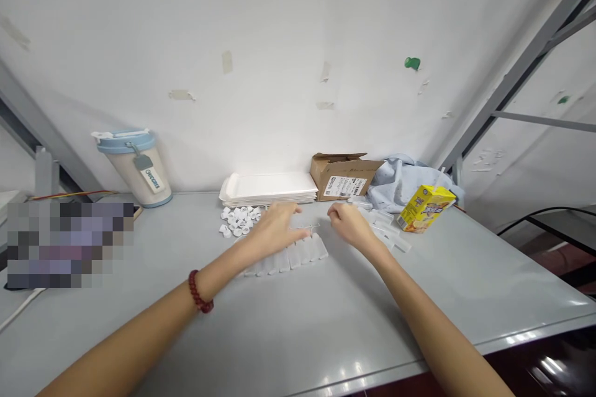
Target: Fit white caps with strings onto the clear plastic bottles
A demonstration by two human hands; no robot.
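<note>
My left hand (274,228) hovers over a row of clear plastic pieces (307,252), thumb and fingers apart with nothing gripped between them. A small thin clear part (313,227) shows just beyond the thumb tip. To its right, my right hand (349,222) is closed, its fingers curled together; whatever they may hold is hidden. Small white caps (239,219) lie heaped behind my left forearm. Beside my right hand, more loose clear plastic pieces (393,239) are scattered, partly hidden by the hand and wrist.
A stack of white trays (272,187) and an opened cardboard box (344,175) stand against the wall. Light blue cloth (398,180) lies behind a yellow drink carton (426,208). At left are a tumbler (135,167) and a blurred-out object (69,245) on the grey table (261,335).
</note>
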